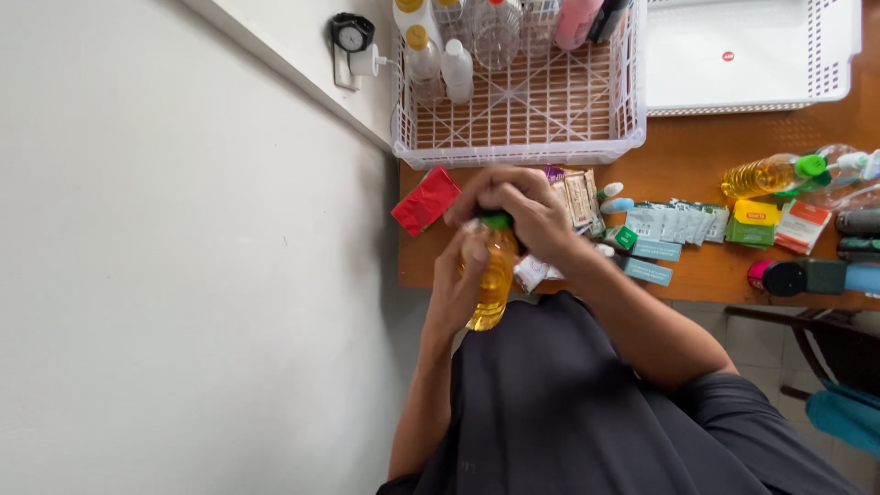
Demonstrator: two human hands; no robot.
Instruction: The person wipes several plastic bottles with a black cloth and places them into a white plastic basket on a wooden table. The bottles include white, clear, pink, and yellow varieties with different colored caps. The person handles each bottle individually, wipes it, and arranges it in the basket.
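Observation:
I hold a small clear bottle of yellow oil upright in front of my chest, at the near edge of the wooden table. My left hand wraps around the bottle's body from the left. My right hand is closed over the top of the bottle, its fingers around the green cap. A red packet lies on the table just left of my hands.
A white lattice basket with several bottles stands at the back, a white tray beside it. Sachets and small boxes litter the table. Another oil bottle lies at the right. A wall runs along the left.

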